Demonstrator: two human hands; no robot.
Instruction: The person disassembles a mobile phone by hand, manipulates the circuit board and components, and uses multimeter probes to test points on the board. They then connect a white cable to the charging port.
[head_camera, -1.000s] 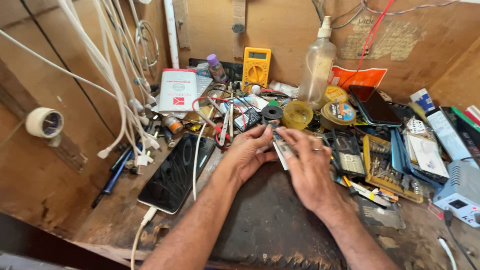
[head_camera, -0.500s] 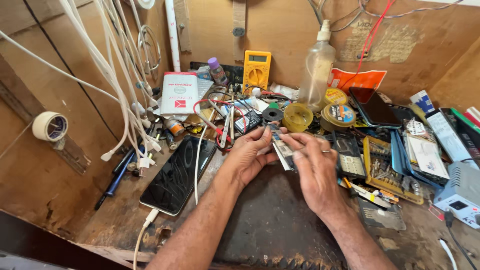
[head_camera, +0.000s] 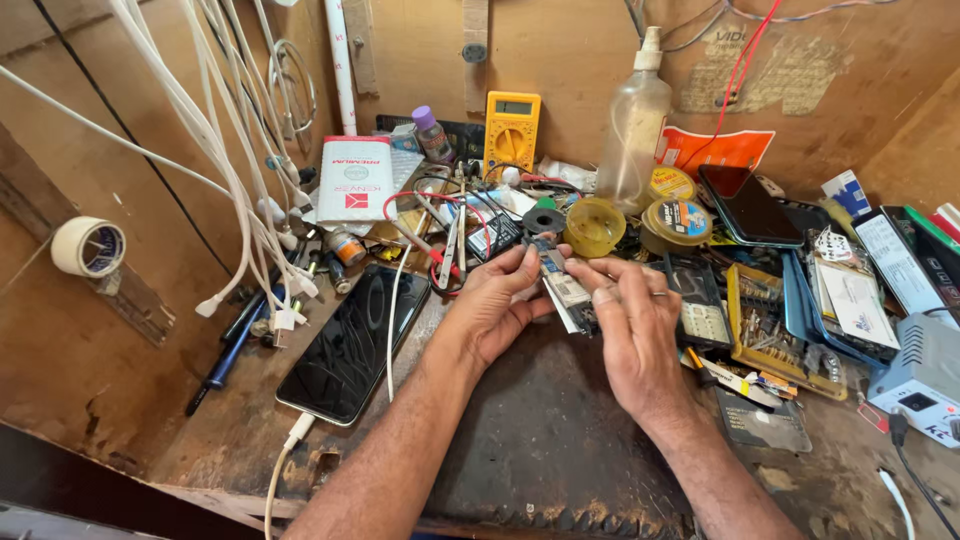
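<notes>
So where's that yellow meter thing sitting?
The yellow multimeter leans against the back wall, centre of the head view, between the small purple-capped bottle and the clear spray bottle.

Lighting: bright, warm, even, falling from above and in front; brown wooden back wall (head_camera: 560, 60) evenly lit. Shadows: soft and short under the left hand (head_camera: 497, 305) and right hand (head_camera: 632, 335); lower left corner dark. Glare: pale reflections on the black glossy smartphone (head_camera: 352, 345) and clear plastic spray bottle (head_camera: 636, 125). Focus: sharp centre, no motion blur. Distortion: wide-angle bowing of white hanging cables (head_camera: 215, 150) at edges.
</notes>
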